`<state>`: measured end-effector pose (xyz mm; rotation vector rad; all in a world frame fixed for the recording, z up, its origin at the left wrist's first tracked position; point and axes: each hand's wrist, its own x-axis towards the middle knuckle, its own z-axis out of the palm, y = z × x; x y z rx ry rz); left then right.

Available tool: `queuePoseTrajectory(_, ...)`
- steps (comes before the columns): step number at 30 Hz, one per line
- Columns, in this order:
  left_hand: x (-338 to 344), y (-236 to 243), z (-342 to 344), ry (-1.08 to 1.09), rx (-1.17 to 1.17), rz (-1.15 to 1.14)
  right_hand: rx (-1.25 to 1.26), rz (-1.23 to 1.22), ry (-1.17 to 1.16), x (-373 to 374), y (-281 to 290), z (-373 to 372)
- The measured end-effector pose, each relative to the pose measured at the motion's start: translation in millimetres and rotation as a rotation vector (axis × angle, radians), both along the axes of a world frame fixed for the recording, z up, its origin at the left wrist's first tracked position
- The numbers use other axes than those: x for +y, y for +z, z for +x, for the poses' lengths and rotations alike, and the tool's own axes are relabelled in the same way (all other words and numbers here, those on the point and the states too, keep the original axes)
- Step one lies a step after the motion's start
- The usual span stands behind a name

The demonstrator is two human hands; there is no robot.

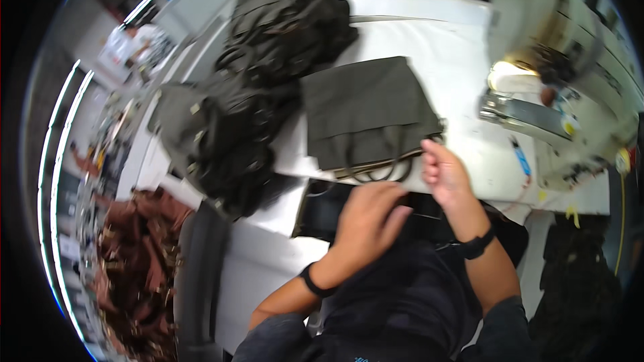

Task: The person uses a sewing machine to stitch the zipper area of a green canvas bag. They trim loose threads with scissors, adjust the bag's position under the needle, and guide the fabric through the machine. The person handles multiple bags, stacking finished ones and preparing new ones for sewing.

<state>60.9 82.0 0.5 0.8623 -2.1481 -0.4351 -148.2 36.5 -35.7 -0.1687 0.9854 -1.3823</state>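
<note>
A dark olive fabric tote bag (365,100) lies flat on the white table, its looped handles toward me and a tan-lined edge along its near side. My left hand (372,218) is just short of that near edge, by the handles. Its fingers are together and bent away from me, the thumb is apart, and nothing shows in it. My right hand (444,174) is at the bag's near right corner with its fingers curled. The fingertips overlap the corner, and whatever they pinch is too small to make out. Both wrists wear black bands.
Dark olive bags are piled at the left (282,27). A sewing machine (570,47) with a lit lamp stands at the right, a blue-handled tool (520,158) near it. Reddish-brown fabric pieces (137,261) hang at lower left. Another person (141,47) is far left.
</note>
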Motion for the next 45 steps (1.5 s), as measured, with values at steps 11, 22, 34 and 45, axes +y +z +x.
queuePoseTrajectory(11,-56.8,-21.7,-91.5,-0.044,1.117,1.224,0.036,-0.12,-0.169,40.7,31.0,25.6)
queuePoseTrajectory(22,-52.1,-1.2,-91.8,-0.208,1.152,1.156,0.365,-0.378,-0.308,46.3,23.2,36.8)
queuePoseTrajectory(34,-55.8,-10.3,-99.6,-0.376,1.428,1.436,-0.282,-0.377,-0.299,62.3,5.6,16.7)
queuePoseTrajectory(45,-68.5,-11.1,-108.8,-0.251,1.553,1.483,-0.535,-0.428,-0.268,51.0,-3.0,6.4)
